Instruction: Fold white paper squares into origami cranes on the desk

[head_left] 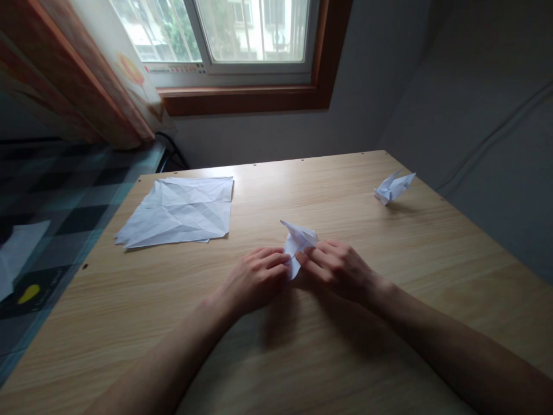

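A small folded piece of white paper, with a pointed flap sticking up to the left, is between my two hands at the middle of the wooden table. My left hand grips its lower left side, the fingers curled and the thumb hidden. On its right side, my right hand has its fingers closed on the paper. Farther off to the right stands a finished-looking folded paper figure with pointed parts, apart from both hands.
Creased white paper sheets lie in a stack at the table's back left. The wooden table ends near a wall below a window. Left of it are a checked cloth surface and an orange curtain.
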{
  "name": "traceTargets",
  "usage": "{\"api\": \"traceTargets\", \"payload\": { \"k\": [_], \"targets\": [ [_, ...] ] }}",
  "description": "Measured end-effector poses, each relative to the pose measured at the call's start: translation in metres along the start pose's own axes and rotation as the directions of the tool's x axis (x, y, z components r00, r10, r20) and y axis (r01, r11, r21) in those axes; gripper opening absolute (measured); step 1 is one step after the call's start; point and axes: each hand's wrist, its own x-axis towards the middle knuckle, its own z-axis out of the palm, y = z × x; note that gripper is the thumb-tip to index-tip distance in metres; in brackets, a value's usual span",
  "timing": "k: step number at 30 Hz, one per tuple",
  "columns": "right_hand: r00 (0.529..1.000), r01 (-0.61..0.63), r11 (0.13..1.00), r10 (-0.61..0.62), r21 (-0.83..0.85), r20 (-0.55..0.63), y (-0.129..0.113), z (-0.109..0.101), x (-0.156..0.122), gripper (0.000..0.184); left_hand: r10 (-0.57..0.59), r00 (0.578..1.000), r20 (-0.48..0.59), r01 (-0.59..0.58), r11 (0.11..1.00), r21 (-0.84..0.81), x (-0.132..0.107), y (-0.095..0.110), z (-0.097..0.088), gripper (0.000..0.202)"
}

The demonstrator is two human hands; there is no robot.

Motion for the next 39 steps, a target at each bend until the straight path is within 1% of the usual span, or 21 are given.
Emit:
{"api": "traceTargets", "payload": {
  "k": [3, 5, 6, 9, 12, 15, 16, 18, 20, 24, 27, 29, 32, 35, 39],
  "targets": [
    [0.993, -0.026, 1.000, 0.026, -0.005, 0.115, -0.001, -0.007, 0.001, 0.020, 0.014, 1.000, -0.002, -0.014, 1.000, 0.004, 0.002, 0.002, -0.003, 0.011],
    [0.981, -0.042, 0.998, 0.048, -0.039, 0.187, -0.002, -0.015, 0.001, 0.019, 0.028, 1.000, 0.004, -0.028, 0.999, 0.016, 0.003, 0.003, -0.005, 0.015],
    [0.977, -0.048, 0.997, 0.061, -0.067, 0.205, -0.003, -0.019, 0.002, 0.018, 0.035, 0.999, 0.008, -0.036, 0.999, 0.022, 0.004, 0.004, -0.006, 0.018],
    [0.974, -0.064, 0.990, 0.089, -0.124, 0.208, -0.005, -0.029, 0.005, 0.016, 0.052, 0.999, 0.008, -0.052, 0.998, 0.033, 0.004, 0.005, -0.006, 0.024],
    [0.966, -0.085, 0.990, 0.110, -0.114, 0.235, -0.006, -0.034, 0.008, 0.015, 0.054, 0.999, -0.003, -0.054, 0.998, 0.043, 0.003, 0.005, -0.004, 0.022],
    [0.935, -0.116, 0.987, 0.146, -0.110, 0.324, -0.007, -0.036, 0.011, 0.012, 0.043, 0.999, -0.009, -0.042, 0.998, 0.050, 0.002, 0.005, -0.002, 0.016],
    [0.917, -0.130, 0.985, 0.163, -0.114, 0.364, -0.008, -0.036, 0.011, 0.011, 0.047, 0.999, -0.010, -0.046, 0.998, 0.044, 0.002, 0.005, -0.002, 0.018],
    [0.881, -0.152, 0.981, 0.190, -0.122, 0.434, -0.009, -0.038, 0.011, 0.010, 0.061, 0.998, -0.014, -0.061, 0.998, 0.028, 0.002, 0.005, -0.002, 0.030],
    [0.862, -0.162, 0.979, 0.200, -0.119, 0.466, -0.009, -0.040, 0.010, 0.009, 0.066, 0.998, -0.018, -0.066, 0.997, 0.028, 0.001, 0.005, -0.002, 0.036],
    [0.869, -0.204, 0.974, 0.224, -0.093, 0.440, -0.008, -0.040, 0.011, 0.009, 0.056, 0.998, -0.025, -0.055, 0.998, 0.044, 0.001, 0.004, -0.001, 0.024],
    [0.880, -0.235, 0.967, 0.255, -0.099, 0.399, -0.008, -0.036, 0.015, 0.011, 0.059, 0.998, -0.034, -0.058, 0.998, 0.034, 0.001, 0.004, 0.000, 0.018],
    [0.897, -0.247, 0.960, 0.277, -0.129, 0.345, -0.009, -0.032, 0.017, 0.013, 0.042, 0.998, -0.037, -0.041, 0.999, 0.030, 0.001, 0.003, 0.001, 0.015],
    [0.928, -0.249, 0.953, 0.286, -0.173, 0.239, -0.012, -0.025, 0.018, 0.015, 0.040, 0.999, -0.027, -0.039, 0.999, 0.031, 0.001, 0.003, 0.001, 0.018],
    [0.944, -0.264, 0.942, 0.297, -0.208, 0.145, -0.015, -0.018, 0.018, 0.017, 0.049, 0.999, -0.022, -0.048, 0.998, 0.043, 0.001, 0.004, 0.000, 0.020],
    [0.961, -0.255, 0.942, 0.272, -0.216, 0.052, -0.016, -0.007, 0.018, 0.021, -0.011, 1.000, -0.011, 0.012, 0.998, 0.059, 0.002, 0.006, -0.002, 0.013]
  ]
}}
